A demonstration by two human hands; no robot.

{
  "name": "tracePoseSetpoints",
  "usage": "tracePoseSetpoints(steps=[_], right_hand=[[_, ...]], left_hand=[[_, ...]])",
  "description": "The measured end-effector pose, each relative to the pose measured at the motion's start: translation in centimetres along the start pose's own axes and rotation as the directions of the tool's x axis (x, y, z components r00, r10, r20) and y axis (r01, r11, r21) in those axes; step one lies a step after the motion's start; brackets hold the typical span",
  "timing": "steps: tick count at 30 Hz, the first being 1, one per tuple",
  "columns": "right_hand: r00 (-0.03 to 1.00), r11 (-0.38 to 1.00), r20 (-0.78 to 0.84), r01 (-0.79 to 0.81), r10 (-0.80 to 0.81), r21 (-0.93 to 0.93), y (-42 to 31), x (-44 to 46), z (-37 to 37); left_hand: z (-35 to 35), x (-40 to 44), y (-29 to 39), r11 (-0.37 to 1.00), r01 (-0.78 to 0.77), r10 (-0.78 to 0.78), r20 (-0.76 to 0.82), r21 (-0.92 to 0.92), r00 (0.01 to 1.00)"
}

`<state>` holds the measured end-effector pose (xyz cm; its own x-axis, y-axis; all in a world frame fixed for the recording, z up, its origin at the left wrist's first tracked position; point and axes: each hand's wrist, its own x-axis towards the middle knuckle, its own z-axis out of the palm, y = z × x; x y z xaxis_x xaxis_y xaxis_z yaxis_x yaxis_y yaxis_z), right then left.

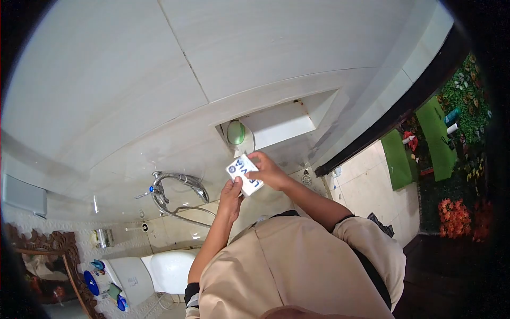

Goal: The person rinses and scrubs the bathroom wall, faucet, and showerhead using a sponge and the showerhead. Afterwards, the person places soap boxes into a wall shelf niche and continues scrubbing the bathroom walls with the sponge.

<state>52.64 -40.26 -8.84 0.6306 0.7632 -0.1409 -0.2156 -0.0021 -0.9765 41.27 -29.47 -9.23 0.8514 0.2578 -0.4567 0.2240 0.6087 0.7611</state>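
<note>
Beige shirt closest to camera, both bare arms reaching forward from it. Left hand: closed on the lower left edge of a white box with blue lettering, thumb on the printed face. Right hand: gripping the same box at its right side, fingers over the top edge and printed face. Box is up in front of the chest, between the hands, lettered side to camera.

Beyond the hands: wall recess, round green item at its left end. Left of that, wall tap with metal hose. White toilet lower left, carved-frame mirror past it. Far right, through the doorway: green panels, leafy plants, orange-red flowers.
</note>
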Motion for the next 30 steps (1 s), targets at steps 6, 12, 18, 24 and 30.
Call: tracePoseSetpoints(steps=[6, 12, 18, 24, 30], right_hand=[[0.959, 0.948, -0.242, 0.206, -0.147, 0.241, -2.0, 4.7, -1.8], [0.783, 0.833, -0.436, 0.181, -0.444, -0.522, -0.4, 11.7, -1.2], [0.719, 0.696, -0.371, 0.217, -0.588, -0.684, 0.0, 11.5, -0.3], [0.716, 0.776, -0.419, 0.272, -0.558, -0.569, 0.5, 11.7, 0.2], [0.801, 0.958, -0.527, 0.254, -0.284, -0.131, -0.9, 10.7, -2.1]], left_hand=[[0.8, -0.4, 1.7, 0.995, -0.077, 0.08, -0.039, 0.067, 0.996], [-1.5, -1.9, 0.2, 0.997, 0.005, -0.014, -0.127, -0.073, 0.992], [-3.0, -3.5, -0.9, 0.987, -0.033, 0.001, -0.201, -0.155, 0.98], [-3.6, -4.0, -1.8, 0.98, -0.012, -0.032, -0.219, -0.198, 0.975], [-3.5, -3.6, -2.1, 0.978, 0.026, -0.065, -0.187, -0.206, 0.98]])
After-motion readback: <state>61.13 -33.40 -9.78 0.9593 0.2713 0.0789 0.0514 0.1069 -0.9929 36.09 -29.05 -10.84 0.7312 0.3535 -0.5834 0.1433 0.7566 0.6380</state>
